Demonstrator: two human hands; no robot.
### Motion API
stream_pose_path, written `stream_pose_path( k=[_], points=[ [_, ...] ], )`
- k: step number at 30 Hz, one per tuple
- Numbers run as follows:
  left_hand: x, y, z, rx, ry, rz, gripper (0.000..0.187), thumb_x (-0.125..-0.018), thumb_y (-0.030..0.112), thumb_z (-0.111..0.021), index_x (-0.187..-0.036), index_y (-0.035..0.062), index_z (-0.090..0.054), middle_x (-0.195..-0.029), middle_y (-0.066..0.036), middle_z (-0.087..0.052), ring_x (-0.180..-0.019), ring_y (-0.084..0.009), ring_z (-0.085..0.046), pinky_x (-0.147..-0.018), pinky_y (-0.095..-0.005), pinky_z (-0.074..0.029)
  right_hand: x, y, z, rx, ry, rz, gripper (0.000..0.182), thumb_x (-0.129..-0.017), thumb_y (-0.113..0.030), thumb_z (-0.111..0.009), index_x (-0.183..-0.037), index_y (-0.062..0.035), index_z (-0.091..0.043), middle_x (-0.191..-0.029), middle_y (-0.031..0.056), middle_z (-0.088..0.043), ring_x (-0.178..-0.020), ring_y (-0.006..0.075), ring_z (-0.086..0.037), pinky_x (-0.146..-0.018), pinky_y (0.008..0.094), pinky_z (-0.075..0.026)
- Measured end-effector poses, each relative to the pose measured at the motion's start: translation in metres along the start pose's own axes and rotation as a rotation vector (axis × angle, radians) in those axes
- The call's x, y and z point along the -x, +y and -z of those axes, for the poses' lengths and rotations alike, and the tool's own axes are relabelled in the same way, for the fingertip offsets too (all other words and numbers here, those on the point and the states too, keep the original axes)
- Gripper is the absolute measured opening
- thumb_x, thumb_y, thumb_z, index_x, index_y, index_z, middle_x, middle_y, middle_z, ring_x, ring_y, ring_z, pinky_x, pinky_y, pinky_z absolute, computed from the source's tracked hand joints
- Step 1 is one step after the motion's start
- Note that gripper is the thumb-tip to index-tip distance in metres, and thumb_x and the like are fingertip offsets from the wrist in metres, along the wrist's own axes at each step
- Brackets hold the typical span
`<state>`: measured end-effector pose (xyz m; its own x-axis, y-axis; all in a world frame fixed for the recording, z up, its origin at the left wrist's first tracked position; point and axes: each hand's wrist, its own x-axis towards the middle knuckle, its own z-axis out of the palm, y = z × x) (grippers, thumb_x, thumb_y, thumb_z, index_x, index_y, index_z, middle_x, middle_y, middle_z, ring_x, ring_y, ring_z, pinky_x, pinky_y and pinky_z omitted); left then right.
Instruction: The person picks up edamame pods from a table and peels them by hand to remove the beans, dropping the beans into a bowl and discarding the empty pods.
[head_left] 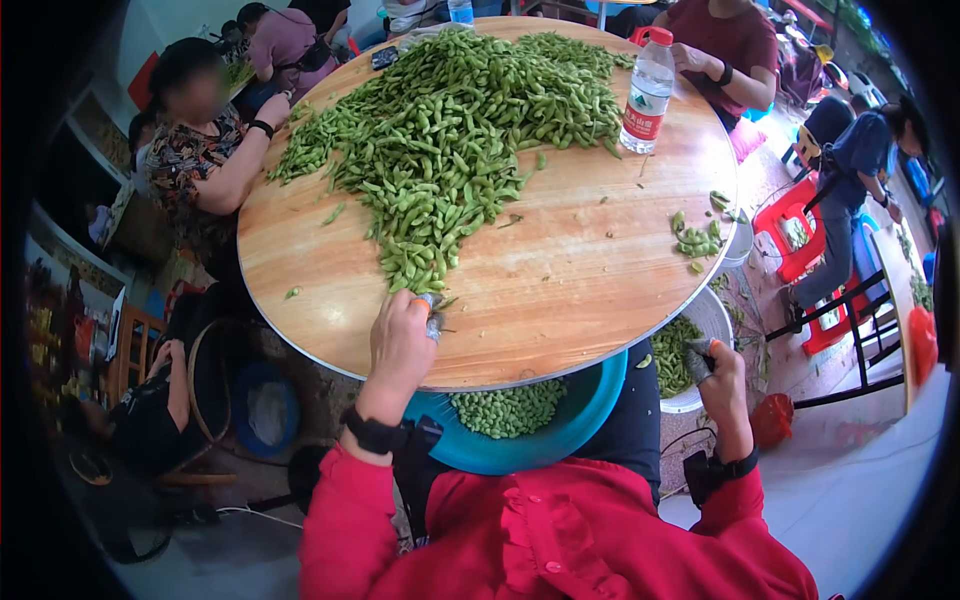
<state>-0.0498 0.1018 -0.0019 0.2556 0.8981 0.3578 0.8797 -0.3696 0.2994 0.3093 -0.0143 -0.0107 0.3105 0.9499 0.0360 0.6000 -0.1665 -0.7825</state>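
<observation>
My left hand (400, 338) is at the near tip of a heap of green edamame pods (450, 130) on the round wooden table. Its fingers are bent together, with grey and orange coverings on the tips, and what they hold is hidden. Below the table edge, a teal basin (480, 450) sits at my lap with shelled green beans (510, 408) in it. My right hand (725, 385) is at the rim of a metal basin (712, 318) holding green pods or hulls (675, 355). Its grey-covered fingers are closed, and anything between them is too small to make out.
A red-capped water bottle (648, 92) stands on the table (560, 280) at the right. A few loose pods (697, 238) lie by the right edge. People sit around the table, and another person (860, 150) bends near red stools (790, 215).
</observation>
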Motion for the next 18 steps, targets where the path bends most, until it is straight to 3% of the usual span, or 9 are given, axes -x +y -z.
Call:
stream_pose_path(
  k=[1,4,6,10,13,15,18],
  points=[
    [-0.003,-0.004,-0.004,-0.064,-0.067,0.019,0.022,-0.068,0.005,-0.061,-0.09,0.0026,-0.06,-0.079,-0.013,-0.052,-0.08,-0.0305,-0.051,-0.068,-0.0384,-0.042,0.002,-0.003,-0.005,-0.137,-0.004,0.001,0.01,-0.076,-0.001,-0.057,-0.085,0.002,-0.059,-0.069,0.0088,-0.059,-0.063,0.0116,-0.053,-0.057,0.025,-0.042],
    [-0.009,-0.004,-0.002,-0.099,-0.02,-0.066,0.018,-0.069,0.005,-0.062,-0.087,0.0011,-0.059,-0.078,-0.014,-0.055,-0.071,-0.0274,-0.054,-0.063,-0.0352,-0.043,0.004,-0.027,-0.02,-0.25,-0.132,0.045,0.012,-0.079,-0.004,-0.057,-0.089,0.0013,-0.06,-0.073,0.0038,-0.059,-0.067,0.0076,-0.052,-0.058,0.0228,-0.042],
    [-0.009,0.001,0.002,0.311,-0.077,0.13,0.013,-0.075,0.006,-0.059,-0.085,-0.0011,-0.059,-0.075,-0.01,-0.058,-0.067,-0.021,-0.055,-0.059,-0.0307,-0.044,0.005,-0.046,-0.04,-0.448,-0.236,0.139,0.014,-0.08,-0.008,-0.058,-0.09,0.0017,-0.06,-0.076,0.004,-0.06,-0.068,0.0082,-0.053,-0.059,0.0228,-0.042],
    [0.003,0.028,0.015,1.241,-0.26,0.48,0.009,-0.08,0.006,-0.057,-0.086,-0.0005,-0.058,-0.072,-0.007,-0.06,-0.06,-0.0113,-0.055,-0.053,-0.0223,-0.044,-0.002,-0.091,-0.067,-0.543,-0.487,0.137,0.022,-0.082,-0.011,-0.057,-0.098,0.0029,-0.057,-0.084,0.0028,-0.06,-0.076,0.0071,-0.052,-0.068,0.0229,-0.044],
    [0.018,0.054,0.024,1.52,-0.348,0.553,0.024,-0.078,0.009,-0.06,-0.099,0.0019,-0.052,-0.07,-0.006,-0.059,-0.061,-0.0113,-0.054,-0.054,-0.02,-0.043,-0.002,-0.113,-0.087,-0.749,-0.591,0.087,0.027,-0.084,-0.012,-0.054,-0.106,0.0049,-0.053,-0.094,0.0046,-0.059,-0.085,0.0075,-0.051,-0.076,0.0233,-0.043],
    [0.029,0.061,0.022,1.655,-0.395,0.525,0.036,-0.075,0.012,-0.064,-0.106,0.0033,-0.045,-0.071,-0.005,-0.057,-0.062,-0.0109,-0.054,-0.056,-0.0206,-0.042,0.0,-0.113,-0.096,-0.881,-0.684,0.056,0.026,-0.084,-0.013,-0.055,-0.105,0.0041,-0.053,-0.093,0.0043,-0.06,-0.084,0.0073,-0.051,-0.075,0.0232,-0.043],
    [0.038,0.07,0.017,1.741,-0.403,0.562,0.038,-0.074,0.011,-0.065,-0.105,0.0035,-0.044,-0.077,-0.005,-0.057,-0.065,-0.011,-0.054,-0.058,-0.0216,-0.042,0.004,-0.111,-0.1,-0.96,-0.785,0.002,0.021,-0.084,-0.015,-0.056,-0.096,0.0024,-0.056,-0.085,0.0014,-0.059,-0.078,0.0059,-0.05,-0.07,0.0227,-0.042]
  ],
)
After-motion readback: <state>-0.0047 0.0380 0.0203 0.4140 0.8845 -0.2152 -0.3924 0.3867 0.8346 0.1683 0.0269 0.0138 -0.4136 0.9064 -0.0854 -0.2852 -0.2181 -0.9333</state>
